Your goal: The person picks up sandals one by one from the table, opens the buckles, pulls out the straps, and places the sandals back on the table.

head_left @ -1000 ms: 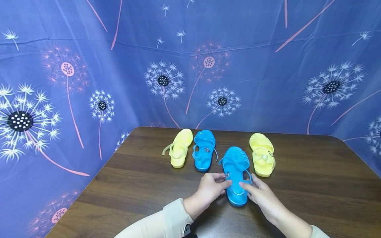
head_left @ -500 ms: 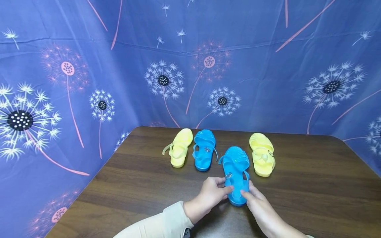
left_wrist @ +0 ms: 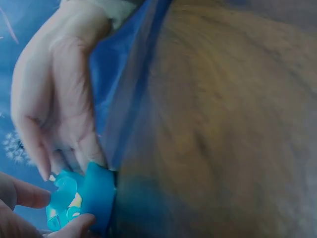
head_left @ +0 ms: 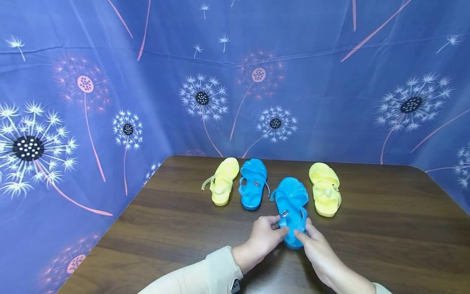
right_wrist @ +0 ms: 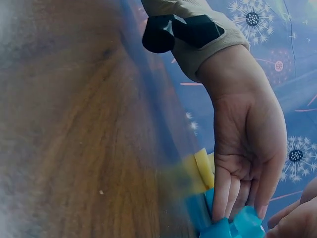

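Observation:
A blue jelly sandal (head_left: 295,218) with a small metal buckle (head_left: 284,213) is held at its heel end between both hands, toe pointing away. My left hand (head_left: 258,240) pinches its left side, thumb over the top edge near the buckle. On the other side my right hand (head_left: 320,251) grips the heel, thumb on top and fingers along the outer side. In the left wrist view the sandal's blue heel (left_wrist: 100,196) shows between the fingers of both hands. The undersides of the hands' grip are hidden in the head view.
A second blue sandal (head_left: 254,173) lies behind and left, close beside a yellow sandal (head_left: 222,183). Another yellow sandal (head_left: 324,179) lies at the back right. All rest on a brown wooden table (head_left: 165,220), with a blue dandelion-print cloth (head_left: 312,81) hanging behind it.
The held sandal has shifted slightly away from the person, and its buckle has turned inward. My right hand has slid from the strap down toward the heel. The other sandals stay put.

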### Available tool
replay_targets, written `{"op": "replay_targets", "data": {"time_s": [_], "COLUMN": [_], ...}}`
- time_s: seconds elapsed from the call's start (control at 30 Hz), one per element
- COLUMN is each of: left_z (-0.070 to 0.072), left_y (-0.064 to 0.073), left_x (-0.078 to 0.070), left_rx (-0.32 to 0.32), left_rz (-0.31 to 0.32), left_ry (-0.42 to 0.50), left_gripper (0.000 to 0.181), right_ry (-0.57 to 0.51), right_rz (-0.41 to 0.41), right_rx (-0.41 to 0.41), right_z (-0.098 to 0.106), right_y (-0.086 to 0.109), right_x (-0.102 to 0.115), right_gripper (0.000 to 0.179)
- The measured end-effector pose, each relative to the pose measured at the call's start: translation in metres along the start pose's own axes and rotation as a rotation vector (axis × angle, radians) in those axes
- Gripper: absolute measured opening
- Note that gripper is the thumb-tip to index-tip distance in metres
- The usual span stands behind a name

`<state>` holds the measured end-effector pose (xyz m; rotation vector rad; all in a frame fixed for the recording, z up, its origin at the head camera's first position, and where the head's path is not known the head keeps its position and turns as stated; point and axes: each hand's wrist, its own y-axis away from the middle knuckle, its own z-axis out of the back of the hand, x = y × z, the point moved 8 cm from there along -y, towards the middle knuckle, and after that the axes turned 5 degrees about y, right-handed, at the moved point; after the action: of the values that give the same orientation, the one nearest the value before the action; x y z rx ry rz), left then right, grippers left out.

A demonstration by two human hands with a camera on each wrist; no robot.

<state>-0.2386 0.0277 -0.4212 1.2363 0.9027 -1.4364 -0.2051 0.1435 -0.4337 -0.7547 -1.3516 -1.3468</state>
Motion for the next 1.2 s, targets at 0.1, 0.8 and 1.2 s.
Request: {"op": "replay_targets", "data": {"time_s": [0.1,0.8,1.2], "left_z": [-0.002,0.002,0.004], "left_y": [-0.002,-0.019,-0.030], "left_x": [-0.005,-0.013,-0.015], "left_rx": [0.027,0.057,0.078], "left_rz": [-0.079,-0.126,-0.114], "left_ry": [-0.115,-0.301,-0.350], "left_gripper": [0.045,0.046,0.047], "right_ry": [-0.011,-0.010,-0.002], "right_rz": [-0.004,-0.011,-0.015], "right_rx": [-0.006,-0.030,-0.047], "right_z": [0.000,0.001,0.003], "right_y": [0.000,-0.014,-0.024], "right_x": [0.000,0.006,0.010], "right_gripper": [0.076,0.074,0.074]}}
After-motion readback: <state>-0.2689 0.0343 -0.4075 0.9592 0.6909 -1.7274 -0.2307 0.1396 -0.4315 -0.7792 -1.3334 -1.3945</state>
